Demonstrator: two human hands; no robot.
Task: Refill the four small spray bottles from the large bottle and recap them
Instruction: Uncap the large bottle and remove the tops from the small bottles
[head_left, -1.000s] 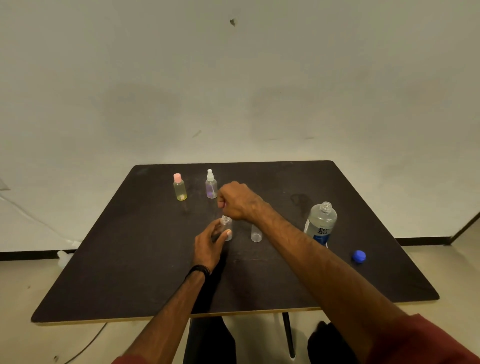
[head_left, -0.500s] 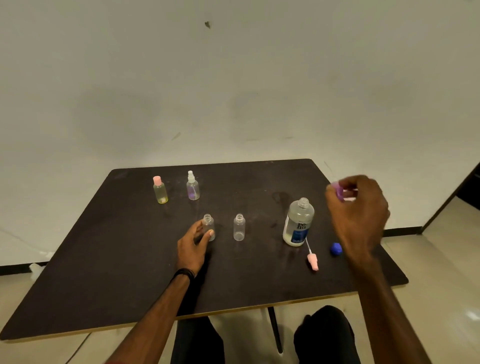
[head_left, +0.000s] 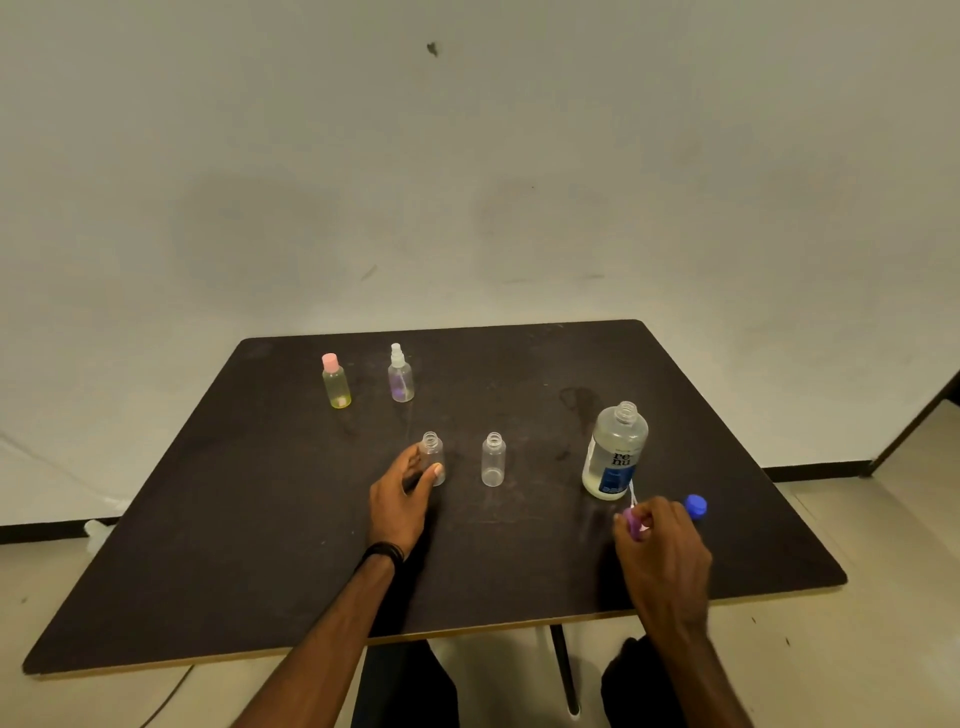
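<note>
Two hands busy: left hand (head_left: 400, 499) grips uncapped small bottle (head_left: 432, 457); right hand (head_left: 662, 545) pinches purple spray cap (head_left: 631, 521).

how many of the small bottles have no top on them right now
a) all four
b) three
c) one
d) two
d) The two near bottles, one held by the left hand and one beside it, show bare threaded necks; the far yellow bottle has a pink cap and the far clear bottle a spray top.

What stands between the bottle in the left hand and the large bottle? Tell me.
One uncapped small clear bottle stands between the held bottle and the large bottle; otherwise bare tabletop, in the head view.
</note>
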